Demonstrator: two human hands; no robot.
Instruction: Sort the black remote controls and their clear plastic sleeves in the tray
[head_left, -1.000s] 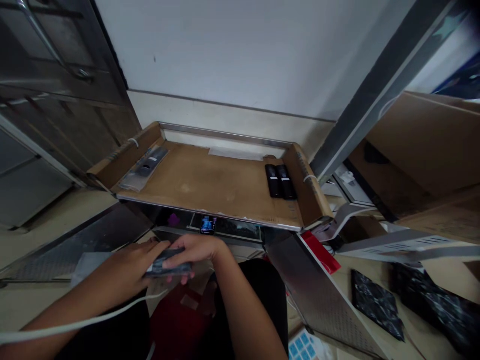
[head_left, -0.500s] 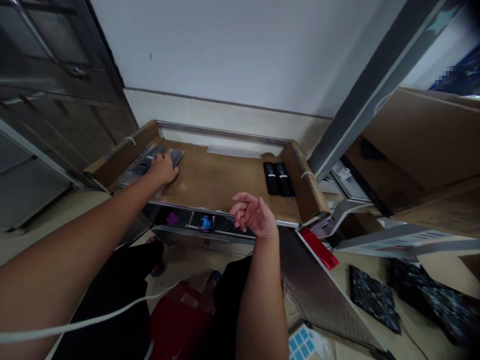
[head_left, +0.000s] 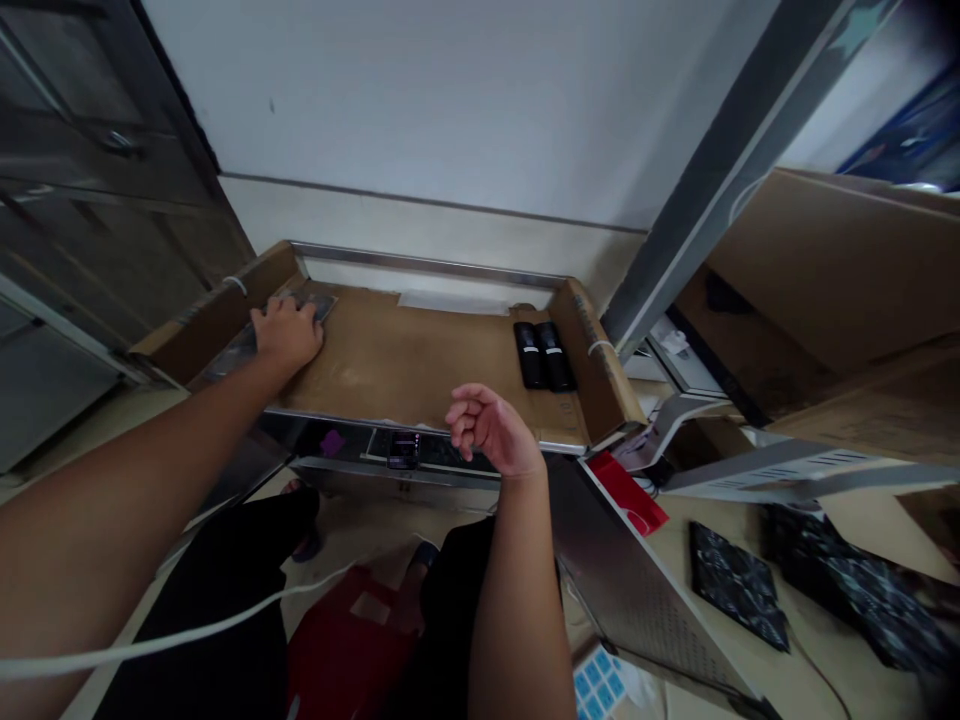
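My left hand lies palm down, fingers spread, over clear plastic bags at the left end of the cardboard-lined tray. What is beneath the palm is hidden, and the fingertips are partly out of sight. My right hand hovers by the tray's front edge, palm turned up, fingers loosely bent and apart, with nothing in it. Two black cylindrical items with white labels, the left one and the right one, lie side by side at the tray's right end.
Cardboard walls fold up at both tray ends. Below the front edge, a phone-like screen sits on a lower ledge beside a purple piece. A white cable crosses low at left. Large cardboard boxes stand right.
My left hand has shifted left over the plastic bags, covering the dark item seen there before. My right hand keeps its loosely bent pose. The camera view has shifted slightly.
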